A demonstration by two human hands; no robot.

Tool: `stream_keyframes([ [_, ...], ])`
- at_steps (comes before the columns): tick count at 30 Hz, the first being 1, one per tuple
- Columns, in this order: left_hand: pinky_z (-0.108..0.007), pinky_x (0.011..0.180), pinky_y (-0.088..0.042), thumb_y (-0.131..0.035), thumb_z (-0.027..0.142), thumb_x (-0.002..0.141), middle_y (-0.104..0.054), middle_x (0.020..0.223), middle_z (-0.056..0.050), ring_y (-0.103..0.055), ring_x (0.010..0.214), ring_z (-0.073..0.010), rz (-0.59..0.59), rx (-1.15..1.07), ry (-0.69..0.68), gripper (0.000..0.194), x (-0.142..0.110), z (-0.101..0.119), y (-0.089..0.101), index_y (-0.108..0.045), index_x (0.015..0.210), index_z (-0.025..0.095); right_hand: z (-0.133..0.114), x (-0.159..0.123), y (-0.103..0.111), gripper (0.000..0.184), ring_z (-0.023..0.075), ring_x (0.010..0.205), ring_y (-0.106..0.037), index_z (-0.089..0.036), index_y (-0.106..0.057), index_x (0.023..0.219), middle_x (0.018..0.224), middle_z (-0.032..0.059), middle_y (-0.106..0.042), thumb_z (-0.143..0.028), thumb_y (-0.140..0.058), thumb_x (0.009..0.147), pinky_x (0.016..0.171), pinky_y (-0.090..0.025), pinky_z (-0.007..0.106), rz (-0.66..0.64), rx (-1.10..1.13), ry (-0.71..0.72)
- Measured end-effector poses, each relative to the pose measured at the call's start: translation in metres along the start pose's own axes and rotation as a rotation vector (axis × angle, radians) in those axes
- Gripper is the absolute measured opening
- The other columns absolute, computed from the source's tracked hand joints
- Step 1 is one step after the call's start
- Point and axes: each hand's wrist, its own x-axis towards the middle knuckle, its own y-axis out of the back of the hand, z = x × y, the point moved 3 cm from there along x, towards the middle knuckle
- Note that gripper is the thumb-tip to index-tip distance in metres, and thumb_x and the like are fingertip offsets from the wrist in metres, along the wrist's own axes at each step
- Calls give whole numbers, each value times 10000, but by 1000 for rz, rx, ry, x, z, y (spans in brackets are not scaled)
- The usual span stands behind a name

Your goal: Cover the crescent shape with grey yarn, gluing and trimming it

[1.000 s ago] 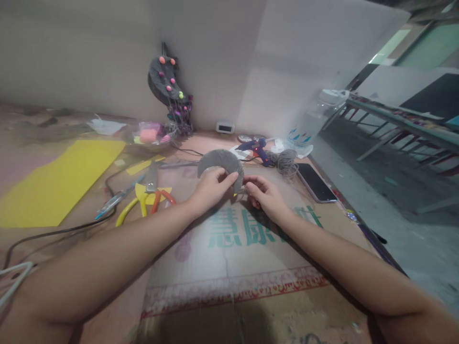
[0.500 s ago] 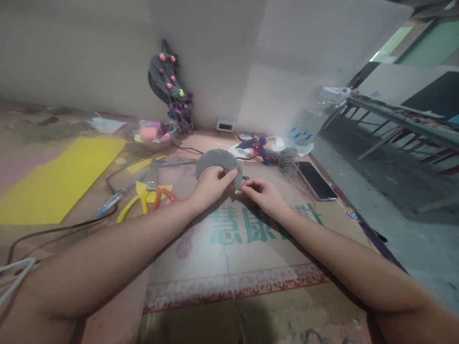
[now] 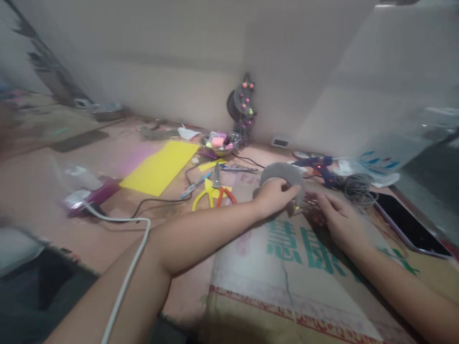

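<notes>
Center-right, my left hand (image 3: pixel 273 197) is pinching a fuzzy-looking gray crescent (image 3: pixel 282 170); my right hand (image 3: pixel 339 218) is hovering half-curled, grip unclear.

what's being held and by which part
The left hand holds the grey crescent near its right end; whether the right hand holds anything is too blurred to tell.

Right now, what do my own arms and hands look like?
Your left hand and right hand are ungloved. No sleeve, watch or bracelet shows on the visible parts of your left arm or right arm. A white cable crosses before the left arm. Blur hides finer right-hand details.
</notes>
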Motion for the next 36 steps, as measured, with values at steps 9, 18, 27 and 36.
stream_keyframes([
  [9, -271, 595, -366, -492, 575, 861, -674, 738, -37, -604, 716, -171, -61, 8, -3, 440, 5, -4, -4, -566, 663, 189, 3, -1, 3, 443, 139, 508, -462, -188, -671, 1047, 646, 21, -547, -565, -646, 816, 420, -340, 252, 26, 93, -99],
  [18, -263, 613, -385, -498, 539, 881, -674, 745, -40, -607, 729, -161, -76, -25, -10, 423, 4, 1, 2, -553, 651, 188, 5, 1, 2, 376, 153, 484, -427, -244, -663, 1036, 596, 2, -484, -562, -611, 841, 426, -294, 285, -14, 95, -144],
  [27, -267, 607, -364, -512, 481, 892, -653, 691, -23, -575, 669, -150, -11, 8, -29, 394, 1, 1, 1, -585, 664, 168, -6, -2, -5, 432, 125, 449, -440, -179, -619, 1106, 539, -39, -498, -533, -555, 867, 429, -339, 250, -43, 66, -19],
  [36, -272, 556, -323, -494, 522, 877, -573, 573, 7, -532, 584, -146, 11, 76, -17, 447, 0, 0, 3, -529, 580, 189, 4, 3, -9, 430, 97, 446, -440, -184, -605, 1086, 630, -21, -572, -545, -560, 857, 419, -342, 239, -146, 186, 13],
])
